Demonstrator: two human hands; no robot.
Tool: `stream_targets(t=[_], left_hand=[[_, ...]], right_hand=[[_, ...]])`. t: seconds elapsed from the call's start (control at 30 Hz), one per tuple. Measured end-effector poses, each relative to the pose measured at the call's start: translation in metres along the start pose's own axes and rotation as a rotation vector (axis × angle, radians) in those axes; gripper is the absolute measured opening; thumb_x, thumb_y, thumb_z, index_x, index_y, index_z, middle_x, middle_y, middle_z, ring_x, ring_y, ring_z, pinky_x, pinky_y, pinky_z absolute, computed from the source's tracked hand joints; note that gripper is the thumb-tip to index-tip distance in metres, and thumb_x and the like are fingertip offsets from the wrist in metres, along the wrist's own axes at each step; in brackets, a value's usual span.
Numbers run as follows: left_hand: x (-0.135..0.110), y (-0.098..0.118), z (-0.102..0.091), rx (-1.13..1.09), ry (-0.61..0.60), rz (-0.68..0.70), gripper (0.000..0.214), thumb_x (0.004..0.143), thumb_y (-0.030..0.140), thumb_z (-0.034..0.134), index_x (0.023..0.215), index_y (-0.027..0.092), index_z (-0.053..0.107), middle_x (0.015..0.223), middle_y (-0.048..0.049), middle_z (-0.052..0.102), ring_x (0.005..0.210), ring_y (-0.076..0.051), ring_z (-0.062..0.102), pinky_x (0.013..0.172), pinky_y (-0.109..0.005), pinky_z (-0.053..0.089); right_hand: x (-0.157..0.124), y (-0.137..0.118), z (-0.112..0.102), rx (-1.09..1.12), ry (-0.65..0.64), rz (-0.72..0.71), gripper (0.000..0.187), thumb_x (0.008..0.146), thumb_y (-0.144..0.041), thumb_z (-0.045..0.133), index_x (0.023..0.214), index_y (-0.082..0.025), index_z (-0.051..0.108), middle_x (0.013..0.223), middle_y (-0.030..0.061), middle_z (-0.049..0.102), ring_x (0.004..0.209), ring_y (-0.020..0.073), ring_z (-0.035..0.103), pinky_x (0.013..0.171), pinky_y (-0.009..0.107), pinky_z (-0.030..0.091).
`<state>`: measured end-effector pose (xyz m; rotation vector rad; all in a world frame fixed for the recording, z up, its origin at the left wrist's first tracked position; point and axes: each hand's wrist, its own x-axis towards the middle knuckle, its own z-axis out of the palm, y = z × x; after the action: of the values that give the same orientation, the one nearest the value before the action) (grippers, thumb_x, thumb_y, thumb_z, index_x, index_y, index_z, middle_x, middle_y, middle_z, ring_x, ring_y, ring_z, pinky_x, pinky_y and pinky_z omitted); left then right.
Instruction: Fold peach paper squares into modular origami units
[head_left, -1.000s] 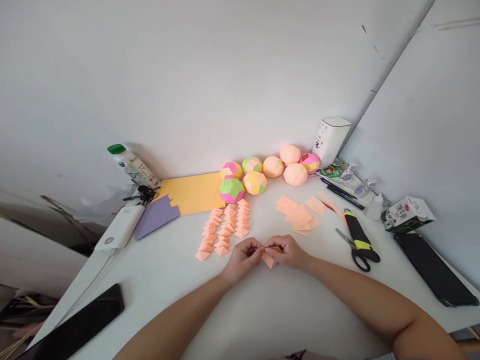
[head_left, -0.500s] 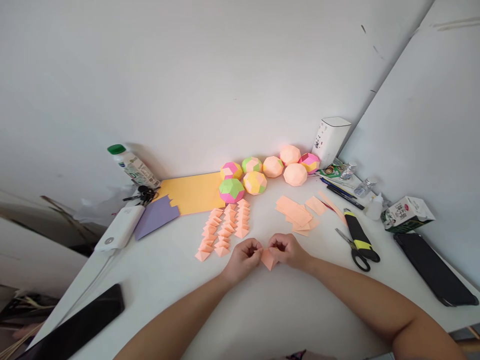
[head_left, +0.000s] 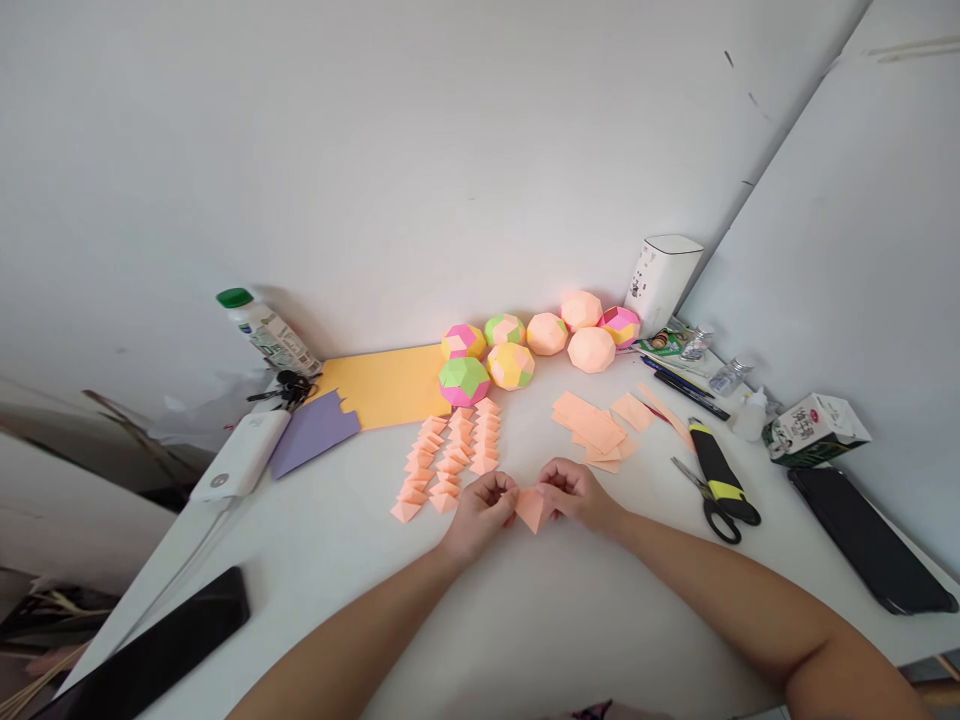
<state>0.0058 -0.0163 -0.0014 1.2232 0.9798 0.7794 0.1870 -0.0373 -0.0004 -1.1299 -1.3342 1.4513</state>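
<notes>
Both of my hands pinch one small folded peach paper piece (head_left: 532, 508) just above the white table (head_left: 525, 620). My left hand (head_left: 481, 510) grips its left corner with curled fingers. My right hand (head_left: 576, 494) grips its right corner the same way. Just beyond my left hand lie three rows of several folded peach paper units (head_left: 450, 455). Flat peach paper sheets (head_left: 592, 425) lie in a loose pile beyond my right hand. Several paper balls (head_left: 510, 365), some peach and some in pink, green and yellow, stand near the wall.
Black scissors (head_left: 716, 500) and a black-yellow knife (head_left: 712, 462) lie at the right, with pens (head_left: 686, 385), a milk carton (head_left: 814, 428) and a dark phone (head_left: 870, 540). At the left are yellow paper (head_left: 386, 385), purple paper (head_left: 311, 432), a white power bank (head_left: 240, 455), keys (head_left: 285, 390), a bottle (head_left: 266, 335) and another phone (head_left: 157, 650).
My hands have drawn slightly apart and moved a little away from me, and the peach piece between them now shows more as an open diamond shape.
</notes>
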Motion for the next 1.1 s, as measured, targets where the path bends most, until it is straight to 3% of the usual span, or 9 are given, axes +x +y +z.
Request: stream_targets(t=[0.2,0.43,0.67,0.83,0.97,1.1], left_hand=[[-0.001,0.002,0.002,0.002,-0.050,-0.023,0.020,0.071,0.033,0.063,0.068,0.017,0.051,0.055,0.0051,0.049,0.048,-0.008,0.045,0.047,-0.020,0.034],[0.001,-0.005,0.000,-0.043,0.021,-0.006,0.020,0.074,0.032,0.060,0.069,0.018,0.048,0.052,0.0066,0.047,0.044,-0.007,0.044,0.045,-0.019,0.033],[0.005,-0.009,0.001,-0.197,0.038,0.076,0.025,0.080,0.042,0.057,0.080,0.019,0.047,0.054,0.0053,0.056,0.046,-0.011,0.054,0.048,-0.023,0.041],[0.005,-0.014,0.002,-0.217,0.056,0.077,0.028,0.078,0.042,0.061,0.091,0.020,0.049,0.057,0.0071,0.051,0.050,-0.008,0.050,0.050,-0.020,0.038],[0.004,-0.015,0.002,-0.222,0.089,0.097,0.032,0.077,0.040,0.063,0.098,0.021,0.047,0.061,0.0067,0.049,0.057,-0.009,0.050,0.056,-0.020,0.038],[0.005,-0.014,0.002,-0.291,0.066,0.098,0.028,0.076,0.037,0.064,0.089,0.022,0.043,0.066,0.0056,0.051,0.059,-0.009,0.050,0.058,-0.021,0.040]], right_hand=[[-0.001,0.004,0.000,-0.059,-0.020,0.003,0.021,0.080,-0.037,0.059,0.077,-0.018,0.051,0.058,-0.0048,0.049,0.049,0.0090,0.047,0.048,0.022,0.042],[-0.001,0.002,0.001,-0.035,-0.021,-0.010,0.023,0.082,-0.039,0.056,0.077,-0.018,0.048,0.053,-0.0061,0.049,0.046,0.0094,0.048,0.047,0.023,0.041],[0.002,-0.001,-0.002,0.021,0.033,0.008,0.026,0.079,-0.043,0.059,0.076,-0.018,0.050,0.056,-0.0043,0.054,0.049,0.0104,0.053,0.047,0.022,0.038],[0.004,0.001,-0.003,0.023,0.024,-0.004,0.025,0.077,-0.041,0.063,0.074,-0.017,0.055,0.058,-0.0044,0.051,0.050,0.0090,0.049,0.048,0.022,0.038],[0.003,0.003,-0.002,0.027,0.008,0.020,0.022,0.075,-0.036,0.066,0.082,-0.016,0.058,0.062,-0.0035,0.055,0.053,0.0101,0.054,0.051,0.024,0.041],[0.003,0.005,-0.002,0.042,-0.034,0.027,0.028,0.077,-0.034,0.064,0.098,-0.017,0.057,0.060,-0.0044,0.057,0.053,0.0112,0.057,0.055,0.025,0.044]])
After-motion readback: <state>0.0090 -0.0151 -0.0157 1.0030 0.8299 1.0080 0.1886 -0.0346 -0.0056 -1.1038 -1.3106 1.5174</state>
